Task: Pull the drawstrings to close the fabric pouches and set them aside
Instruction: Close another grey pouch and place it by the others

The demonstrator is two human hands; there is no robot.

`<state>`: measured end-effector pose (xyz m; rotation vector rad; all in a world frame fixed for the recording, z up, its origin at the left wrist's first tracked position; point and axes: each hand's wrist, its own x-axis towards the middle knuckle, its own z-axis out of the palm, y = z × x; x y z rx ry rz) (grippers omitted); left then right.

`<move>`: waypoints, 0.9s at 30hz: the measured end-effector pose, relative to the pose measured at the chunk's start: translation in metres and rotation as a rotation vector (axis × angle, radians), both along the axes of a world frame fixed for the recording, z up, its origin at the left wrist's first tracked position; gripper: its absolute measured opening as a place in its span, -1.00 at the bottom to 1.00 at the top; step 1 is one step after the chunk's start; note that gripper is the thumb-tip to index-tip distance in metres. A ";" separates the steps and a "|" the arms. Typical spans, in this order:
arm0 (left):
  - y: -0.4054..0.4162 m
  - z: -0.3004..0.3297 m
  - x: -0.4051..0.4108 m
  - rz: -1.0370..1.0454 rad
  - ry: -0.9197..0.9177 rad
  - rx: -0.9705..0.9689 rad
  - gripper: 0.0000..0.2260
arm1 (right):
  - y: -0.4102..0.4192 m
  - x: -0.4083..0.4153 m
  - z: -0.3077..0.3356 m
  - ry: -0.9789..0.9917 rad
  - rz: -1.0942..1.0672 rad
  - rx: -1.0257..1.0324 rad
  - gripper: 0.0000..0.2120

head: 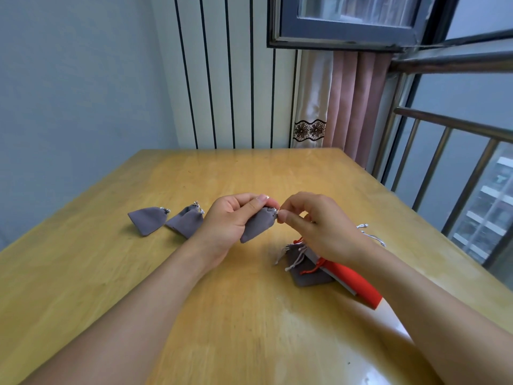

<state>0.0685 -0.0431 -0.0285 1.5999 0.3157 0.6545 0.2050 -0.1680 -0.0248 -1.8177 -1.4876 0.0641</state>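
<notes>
My left hand point(230, 218) grips one grey pouch point(256, 223); my right hand point(319, 226) pinches its drawstring point(276, 211). Two closed pouches point(148, 219) lie left on the desk point(249, 315).

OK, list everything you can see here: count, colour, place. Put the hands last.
closed pouches: two, grey, lying side by side on the table's left part, mouths cinched.
held pouch: one, grey, above the table centre, between both hands.
pouch pile: grey and red pouches with loose cords, number unclear, on the table under the right forearm.
loose cords: silvery, on the table beyond the right wrist.
table: one, yellow wood.
curtain: one, pink and cream, behind the table.
window: one, dark frame, upper right.
railing: one, metal, right side.
left hand: grips the held pouch.
right hand: pinches at the pouch's mouth.
</notes>
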 end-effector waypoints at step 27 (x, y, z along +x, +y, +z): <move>0.000 0.006 -0.010 -0.193 0.089 0.062 -0.81 | -0.008 0.004 0.011 0.388 0.358 -0.009 -0.88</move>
